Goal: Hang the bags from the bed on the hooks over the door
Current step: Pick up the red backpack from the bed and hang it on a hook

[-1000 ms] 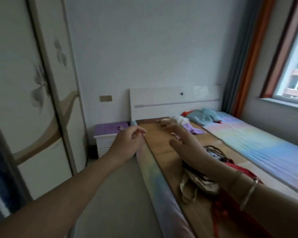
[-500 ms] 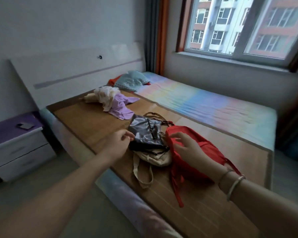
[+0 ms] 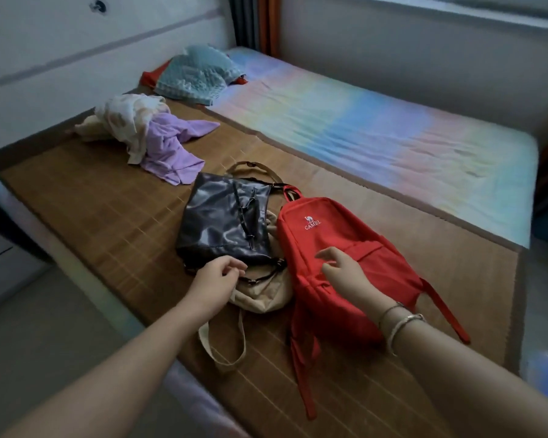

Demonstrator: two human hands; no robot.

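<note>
A: Start at your fingers. What is your left hand (image 3: 217,278) doing?

B: Its fingers are curled loosely, the tips bunched at the near edge of the black bag (image 3: 225,216), right where the dark straps gather. Whether they have actually pinched a strap, I cannot tell; the tips hide the contact.

A: And your right hand (image 3: 345,270)?

B: Spread and empty. The fingers are fanned over the front of the red backpack (image 3: 345,248), with the thumb lifted toward the black bag. The palm looks to be just above the fabric or resting lightly on it, holding nothing. Two bangles (image 3: 399,320) sit on that wrist.

A: Where do the bags lie?

B: All three are on the bed, on the brown woven mat (image 3: 108,222) that covers the near half. The black bag lies flat and shiny, partly on top of a beige cloth bag (image 3: 266,295), whose looped handle trails toward you. The red backpack touches both of them on their right, its top pointing away from you and its red straps running down toward the mat's near edge.

A: And further out?

B: Beyond the bags, a heap of cream and lilac clothes (image 3: 152,137) lies on the mat. Past that, a teal pillow (image 3: 196,74) rests against the white headboard (image 3: 76,52). The far half of the bed shows a pastel rainbow sheet (image 3: 377,128), running up to the wall under the window.
</note>
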